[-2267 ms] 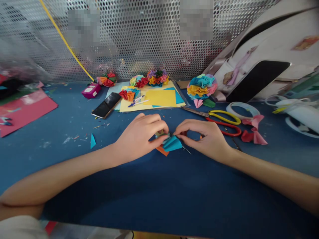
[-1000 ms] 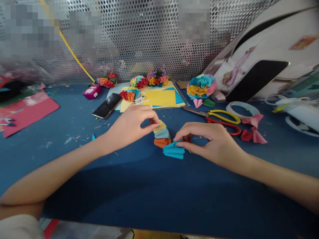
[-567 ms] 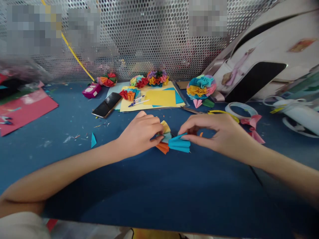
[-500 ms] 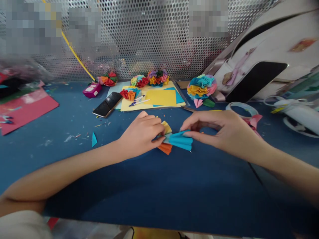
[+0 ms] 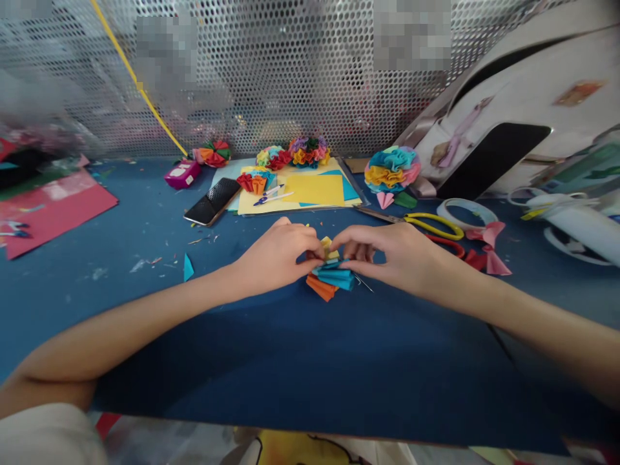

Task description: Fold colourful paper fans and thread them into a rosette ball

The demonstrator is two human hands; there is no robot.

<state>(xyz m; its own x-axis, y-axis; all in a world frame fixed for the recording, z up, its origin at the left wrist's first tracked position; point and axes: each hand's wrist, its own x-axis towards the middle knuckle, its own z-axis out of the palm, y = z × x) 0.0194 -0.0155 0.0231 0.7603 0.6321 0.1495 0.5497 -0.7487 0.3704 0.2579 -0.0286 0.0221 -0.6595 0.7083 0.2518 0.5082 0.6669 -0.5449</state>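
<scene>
A small pleated paper flower [image 5: 335, 279] with blue, orange and pale yellow folds is held just above the blue table. My left hand [image 5: 285, 258] pinches its left side between thumb and fingers. From the right, my right hand [image 5: 387, 252] pinches the upper blue folds, close to the pale yellow part. The two hands' fingertips nearly meet, and the middle of the flower is partly hidden behind them. A thin wire [image 5: 364, 283] sticks out beside the blue folds, below my right thumb.
Scissors [image 5: 433, 225] with yellow and red handles, a tape roll [image 5: 467, 213] and a pink bow [image 5: 491, 245] lie at right. Behind are a phone [image 5: 212, 201], paper sheets [image 5: 314, 190] with pens and several paper flowers. A white backpack [image 5: 527, 97] stands back right; perforated metal closes the rear.
My right hand has moved left, toward my left hand, shifting its pinch from the blue tip to nearer the flower's centre. The scissors' handles have come into sight.
</scene>
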